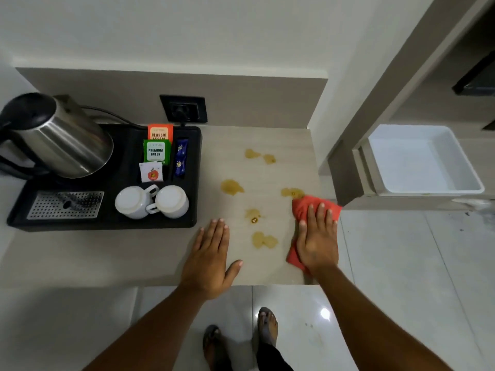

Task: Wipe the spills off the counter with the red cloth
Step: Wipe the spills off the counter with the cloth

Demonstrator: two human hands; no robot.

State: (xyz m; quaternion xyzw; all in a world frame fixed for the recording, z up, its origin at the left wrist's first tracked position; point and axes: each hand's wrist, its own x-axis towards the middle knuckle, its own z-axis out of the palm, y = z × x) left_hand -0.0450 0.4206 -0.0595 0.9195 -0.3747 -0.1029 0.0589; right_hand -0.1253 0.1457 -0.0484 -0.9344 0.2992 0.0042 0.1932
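— Spills (pixel 231 187) first: how many do you count from the head view?

— Several yellowish puddles are spread over the counter (pixel 257 137): a pair far back, one mid-left, one mid-right, and two nearer the front edge. None looks wiped yet.

— Where is the red cloth (pixel 304 208)?

— It lies flat at the counter's right edge, under the right hand (pixel 317 243). That hand's fingers are stretched out and pressing down on it, not bunched around it. The cloth's far corner is touching or just short of the mid-right puddle; I can't say which.

— And the other hand?

— The left hand (pixel 210 259) lies palm down on bare counter near the front, fingers straight and spread, holding nothing.

— What could go wrong?

— With only a flat palm on it, the cloth may slide out or fold under during a stroke. It also overhangs the right edge, so a rightward sweep could push liquid onto the floor (pixel 401 263). A long leftward sweep risks dragging liquid toward the black tray (pixel 194 183) and the upturned cups (pixel 152 200) on it. One loose cloth across this many puddles may smear rather than lift.
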